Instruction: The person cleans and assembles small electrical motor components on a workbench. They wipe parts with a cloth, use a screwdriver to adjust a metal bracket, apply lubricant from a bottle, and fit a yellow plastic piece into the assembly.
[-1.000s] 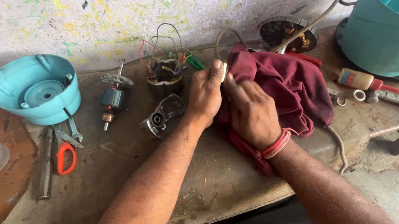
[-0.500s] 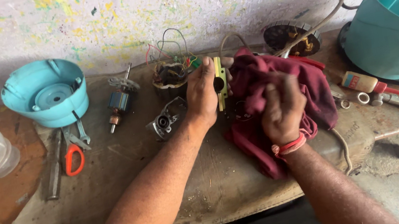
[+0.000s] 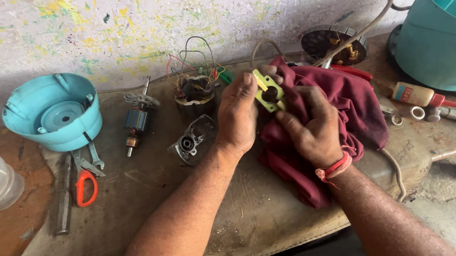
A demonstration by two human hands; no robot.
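two hands: both meet over one small yellow-green plate [image 3: 269,93] with a round hole, just right of centre.
left hand [image 3: 241,113]: fingers closed on the plate's edge, propping it upright to face the camera.
right hand [image 3: 310,126]: fingers curled, pressing the maroon rag [image 3: 355,102] to the plate.
surface: worn sacking [image 3: 151,223] over a bench; armature [image 3: 136,120] and stator [image 3: 195,93] far left of the hands.
room: paint-flecked wall [image 3: 205,0] behind.

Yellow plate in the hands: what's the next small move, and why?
Probably rub the maroon cloth across the yellow plate: the left hand grips the plate upright, and the right hand holds cloth bunched just below it.
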